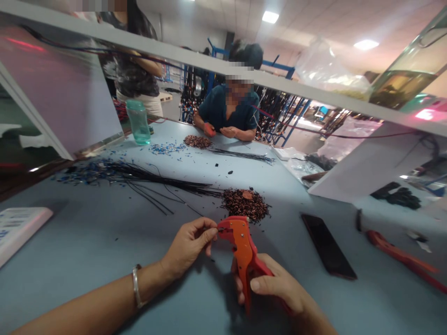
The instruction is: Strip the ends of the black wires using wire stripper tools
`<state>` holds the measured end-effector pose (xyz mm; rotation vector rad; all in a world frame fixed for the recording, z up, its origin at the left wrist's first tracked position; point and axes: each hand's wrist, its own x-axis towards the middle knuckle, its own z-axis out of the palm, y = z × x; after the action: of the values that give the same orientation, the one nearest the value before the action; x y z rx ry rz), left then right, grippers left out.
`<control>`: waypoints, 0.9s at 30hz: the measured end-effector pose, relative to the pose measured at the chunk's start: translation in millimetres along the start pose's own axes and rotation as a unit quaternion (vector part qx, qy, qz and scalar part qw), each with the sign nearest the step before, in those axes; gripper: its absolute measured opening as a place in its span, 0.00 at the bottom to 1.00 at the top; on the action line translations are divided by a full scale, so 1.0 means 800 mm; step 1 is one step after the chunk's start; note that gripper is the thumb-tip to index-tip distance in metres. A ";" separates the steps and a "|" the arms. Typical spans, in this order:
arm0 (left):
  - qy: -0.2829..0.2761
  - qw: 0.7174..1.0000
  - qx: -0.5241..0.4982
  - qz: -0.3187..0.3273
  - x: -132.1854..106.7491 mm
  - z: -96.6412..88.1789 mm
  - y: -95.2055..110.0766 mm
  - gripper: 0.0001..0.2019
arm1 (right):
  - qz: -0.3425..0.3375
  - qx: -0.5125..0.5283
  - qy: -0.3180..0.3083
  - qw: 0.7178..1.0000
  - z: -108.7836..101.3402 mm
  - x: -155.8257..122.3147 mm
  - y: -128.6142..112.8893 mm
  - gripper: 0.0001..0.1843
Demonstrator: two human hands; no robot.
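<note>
My right hand (275,284) is wrapped round the handles of a red and orange wire stripper (244,246), held upright above the table. The stripper's jaws face left. My left hand (192,239) is pinched at the jaws, thumb against fingers, on a thin black wire (188,204) that trails back toward the bundle. The wire's end at the jaws is too small to make out. Behind lies a long bundle of black wires (167,181), its left ends among blue-tipped pieces (94,170). A heap of short black and copper-coloured scraps (244,204) lies just beyond the stripper.
A black phone (328,246) and another red-handled tool (398,253) lie at right. A white device (24,228) sits at left. A green bottle (138,123) stands farther back. Across the table, a co-worker (228,109) sits behind another scrap heap (197,141); another person (136,70) stands behind.
</note>
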<state>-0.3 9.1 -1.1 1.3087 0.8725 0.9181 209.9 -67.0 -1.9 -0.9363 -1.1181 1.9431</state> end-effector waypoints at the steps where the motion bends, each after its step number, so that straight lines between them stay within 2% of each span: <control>1: -0.002 1.000 0.000 0.001 0.001 -0.001 -0.002 0.10 | -0.004 -0.003 0.001 1.000 0.001 0.000 0.000 0.23; 7: -0.010 1.000 0.007 0.005 0.002 -0.003 -0.005 0.10 | -0.018 -0.052 0.043 0.998 0.004 -0.001 0.001 0.21; 15: -0.010 1.000 0.012 0.013 0.000 -0.003 -0.006 0.10 | -0.017 -0.067 0.031 0.997 0.000 0.004 0.006 0.22; 27: 0.014 1.000 0.016 0.019 0.003 -0.004 -0.010 0.10 | -0.029 -0.068 0.058 0.996 0.003 0.004 0.012 0.21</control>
<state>-1.8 12.0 -9.1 1.3474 0.8906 0.9580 204.6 -68.8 -10.5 -1.0627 -1.2076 1.7611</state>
